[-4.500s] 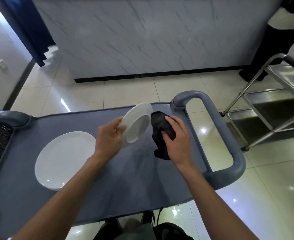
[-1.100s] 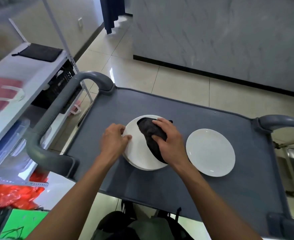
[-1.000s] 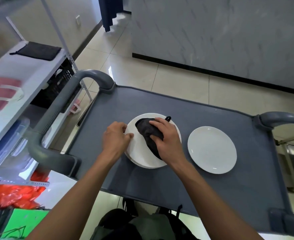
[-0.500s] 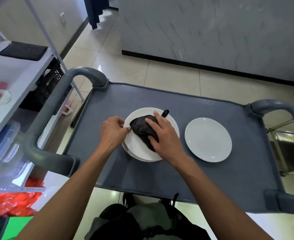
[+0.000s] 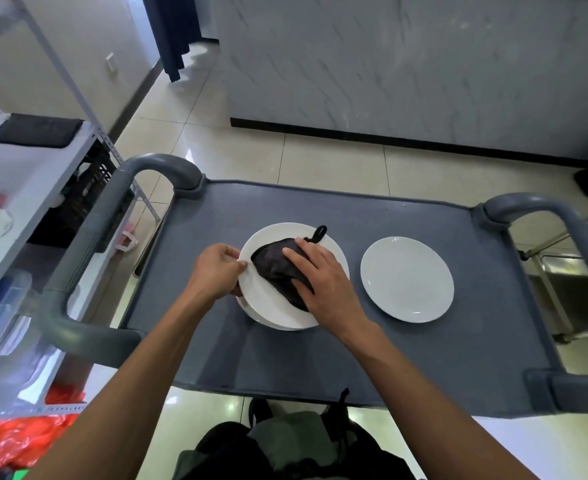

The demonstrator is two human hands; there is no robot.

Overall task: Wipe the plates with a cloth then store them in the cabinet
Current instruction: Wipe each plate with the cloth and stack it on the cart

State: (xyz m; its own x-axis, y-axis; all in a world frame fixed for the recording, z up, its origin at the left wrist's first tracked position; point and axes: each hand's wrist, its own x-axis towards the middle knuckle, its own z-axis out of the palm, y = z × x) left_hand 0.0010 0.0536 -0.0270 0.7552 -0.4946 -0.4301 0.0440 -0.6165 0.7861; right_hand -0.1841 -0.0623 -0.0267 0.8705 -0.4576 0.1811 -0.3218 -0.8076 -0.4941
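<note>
Grey cart top (image 5: pixel 320 358) serving as tabletop, curved grey handles at both ends. Two white plates on it, side by side, apart.

Left plate (image 5: pixel 275 306): top of a small stack, second rim visible just beneath at the near-left edge. Dark cloth (image 5: pixel 275 265) bunched on its upper face, small hanging loop poking out toward the far rim.

Right hand (image 5: pixel 323 282): laid palm-down over the cloth, fingers mostly extended and spread, pressing it onto the plate. Curl of fingertips around the cloth not clear.

Left hand (image 5: pixel 216 268): at the plate's left rim, thumb on top of the edge, fingers curled under, pinching the rim.

Right plate (image 5: pixel 406 278): bare, flat on the cart top, untouched, near the right handle.

Surroundings: white metal shelf unit (image 5: pixel 25 188) at left, black folded cloth on its top; clear plastic bins below; red plastic at lower left. Marble-pattern counter front (image 5: pixel 406 71) beyond the cart, glossy tiled floor between. Steel trolley partly in view at far right.
</note>
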